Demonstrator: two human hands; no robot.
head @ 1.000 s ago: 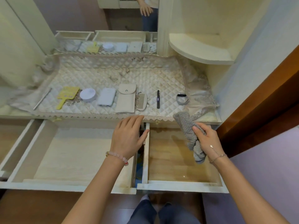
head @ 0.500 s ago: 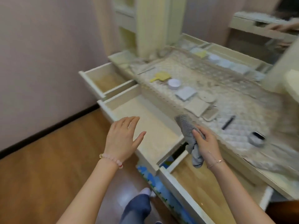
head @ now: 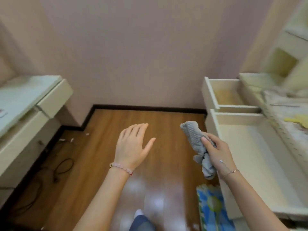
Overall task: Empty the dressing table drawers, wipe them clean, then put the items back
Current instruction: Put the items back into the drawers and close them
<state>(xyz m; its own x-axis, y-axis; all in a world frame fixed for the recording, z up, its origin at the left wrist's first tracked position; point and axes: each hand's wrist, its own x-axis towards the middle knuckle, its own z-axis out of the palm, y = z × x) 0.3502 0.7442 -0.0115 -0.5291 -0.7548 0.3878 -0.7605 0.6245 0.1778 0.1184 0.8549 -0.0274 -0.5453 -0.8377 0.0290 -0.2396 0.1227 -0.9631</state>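
Note:
My right hand (head: 216, 154) grips a grey knitted cloth (head: 194, 135), held in the air over the wooden floor just left of the dressing table. My left hand (head: 131, 145) hovers flat with straight fingers, holding nothing. At the right edge, two pulled-out drawers stand open and bare inside: a small drawer (head: 225, 95) farther off and a wide drawer (head: 250, 150) nearer me. On the quilted tabletop (head: 293, 112) a yellow flat object (head: 296, 120) shows, blurred; the other items are out of view.
A pink wall faces me, with a dark skirting board (head: 150, 107) along the wooden floor (head: 106, 147). A pale cabinet (head: 25, 114) stands at left with black cables (head: 61, 165) below it. A blue patterned mat (head: 211, 204) lies by the drawers.
The view has swung left, away from the dressing table to the wall and floor. Both hands have left the drawers and hang over the floor; the right still grips the cloth.

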